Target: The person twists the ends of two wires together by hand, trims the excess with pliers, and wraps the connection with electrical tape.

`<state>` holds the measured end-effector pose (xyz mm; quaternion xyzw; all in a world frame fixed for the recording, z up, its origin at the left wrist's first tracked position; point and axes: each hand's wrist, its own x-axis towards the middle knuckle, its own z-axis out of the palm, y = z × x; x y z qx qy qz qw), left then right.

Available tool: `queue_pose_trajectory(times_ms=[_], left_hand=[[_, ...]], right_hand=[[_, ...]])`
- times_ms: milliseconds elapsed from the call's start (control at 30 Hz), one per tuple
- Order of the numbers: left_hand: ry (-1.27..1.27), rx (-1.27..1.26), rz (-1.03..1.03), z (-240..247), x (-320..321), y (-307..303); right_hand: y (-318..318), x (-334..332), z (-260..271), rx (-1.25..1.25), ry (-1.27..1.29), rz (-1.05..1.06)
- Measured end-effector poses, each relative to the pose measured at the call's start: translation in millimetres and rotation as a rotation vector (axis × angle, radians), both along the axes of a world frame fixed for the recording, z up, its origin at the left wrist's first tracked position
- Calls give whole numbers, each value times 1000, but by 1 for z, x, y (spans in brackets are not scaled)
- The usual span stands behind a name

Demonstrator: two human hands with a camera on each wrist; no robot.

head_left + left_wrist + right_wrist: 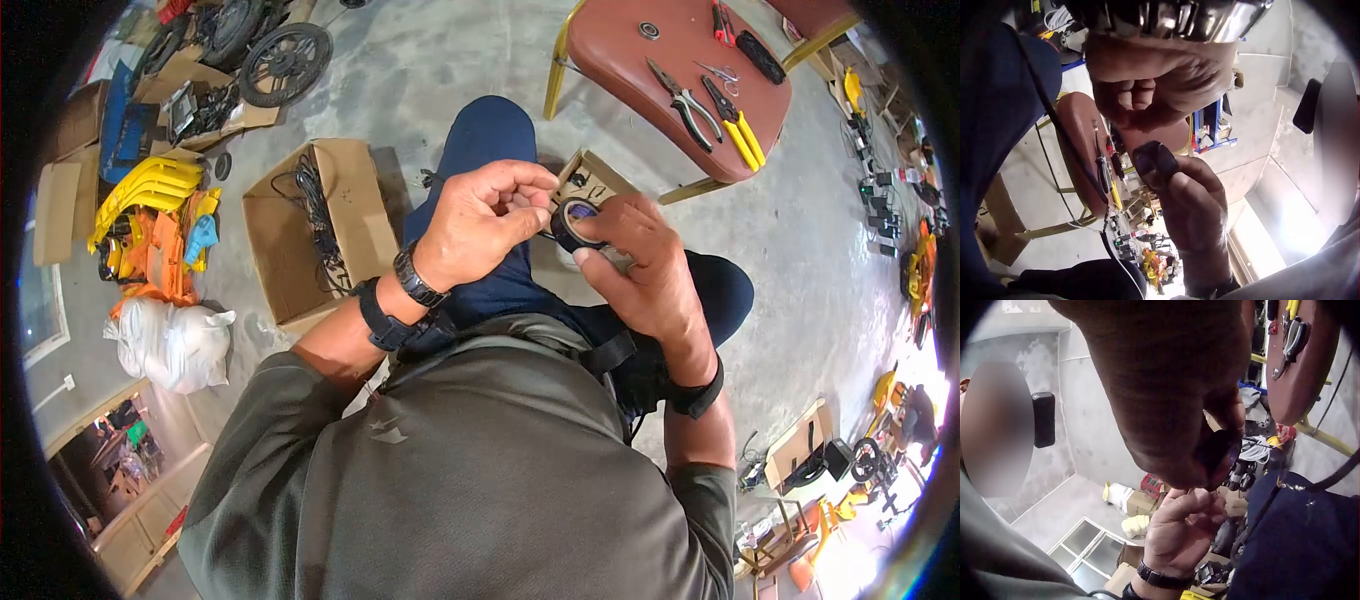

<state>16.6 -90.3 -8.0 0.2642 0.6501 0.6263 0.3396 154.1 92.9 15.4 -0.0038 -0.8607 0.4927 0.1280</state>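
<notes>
Holding the roll of black electrical tape [573,224] over my lap [510,290], my right hand [645,270] curls round it while my left hand [488,212] pinches at its rim. If that grip slips, the tape end may stick back down, or the roll could drop to the concrete floor [420,60].

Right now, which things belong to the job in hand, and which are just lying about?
In hand: tape roll, held by right hand; left hand pinching at it.
Lying about: pliers and yellow-handled cutters on the chair; cardboard box of cables; wheel.
</notes>
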Motion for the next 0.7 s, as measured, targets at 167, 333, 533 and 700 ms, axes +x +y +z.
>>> queue_pose_trajectory(times_ms=[167, 333, 533, 700], left_hand=[[-209, -20, 47, -7, -7, -2], [-52, 9, 17, 3, 5, 4], [118, -112, -57, 6, 2, 2], [17, -222, -40, 6, 4, 1]], right_hand=[[-4, 1, -3, -479, -243, -131], [-17, -6, -24, -666, -61, -154], [-13, -8, -23, -107, 17, -37], [-12, -6, -15, -182, -28, -128]])
